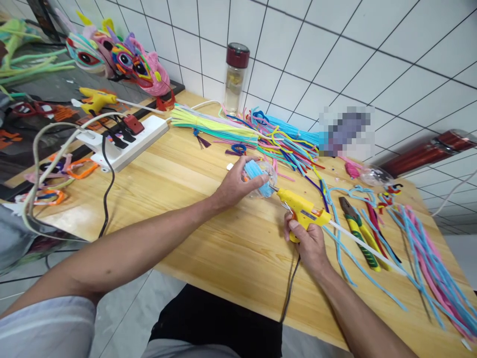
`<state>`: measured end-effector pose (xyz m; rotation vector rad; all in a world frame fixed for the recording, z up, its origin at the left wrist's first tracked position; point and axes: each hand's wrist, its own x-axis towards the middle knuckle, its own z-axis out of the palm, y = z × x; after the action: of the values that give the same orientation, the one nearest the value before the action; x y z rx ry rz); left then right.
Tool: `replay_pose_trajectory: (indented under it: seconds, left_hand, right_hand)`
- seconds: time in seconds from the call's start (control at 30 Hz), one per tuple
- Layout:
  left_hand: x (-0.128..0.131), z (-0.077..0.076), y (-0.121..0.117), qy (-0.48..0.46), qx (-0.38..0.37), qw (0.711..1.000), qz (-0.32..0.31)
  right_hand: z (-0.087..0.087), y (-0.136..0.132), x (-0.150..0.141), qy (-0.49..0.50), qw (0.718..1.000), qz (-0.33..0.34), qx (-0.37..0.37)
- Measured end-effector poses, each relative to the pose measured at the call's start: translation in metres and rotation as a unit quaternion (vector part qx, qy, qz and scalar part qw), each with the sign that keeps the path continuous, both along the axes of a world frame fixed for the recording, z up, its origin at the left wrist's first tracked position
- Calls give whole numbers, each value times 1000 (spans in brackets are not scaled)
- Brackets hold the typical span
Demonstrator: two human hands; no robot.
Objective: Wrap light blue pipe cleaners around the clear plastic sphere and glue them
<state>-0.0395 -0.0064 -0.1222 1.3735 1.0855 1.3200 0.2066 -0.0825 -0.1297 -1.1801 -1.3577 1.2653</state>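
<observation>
My left hand point(238, 180) is closed around a rounded clear plastic piece point(273, 171) partly covered with light blue pipe cleaners point(255, 171). Its thumb lies across the blue strips, and the fingers behind are mostly hidden. In my right hand point(307, 241) is a yellow hot glue gun point(300, 206), gripped by the handle with a finger by the trigger. The gun's metal nozzle reaches the right edge of the blue strips; whether it touches them I cannot tell. A long white glue stick point(367, 244) sticks out of the gun's back.
Bundled pipe cleaners point(223, 127) lie behind my hands. Pliers point(359, 233) and more pipe cleaners point(428, 263) are at right. A power strip point(145, 136), second glue gun point(97, 99) and colourful animal heads point(126, 62) stand left. A glass bottle point(235, 79) stands by the wall.
</observation>
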Motion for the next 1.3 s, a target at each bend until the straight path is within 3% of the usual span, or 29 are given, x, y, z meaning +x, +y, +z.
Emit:
replay_pose_trajectory:
  seconds: [1.3]
  left_hand:
    - [0, -1, 1, -3, -3, 1000, 3]
  right_hand:
    - [-5, 0, 5, -10, 1000, 6, 5]
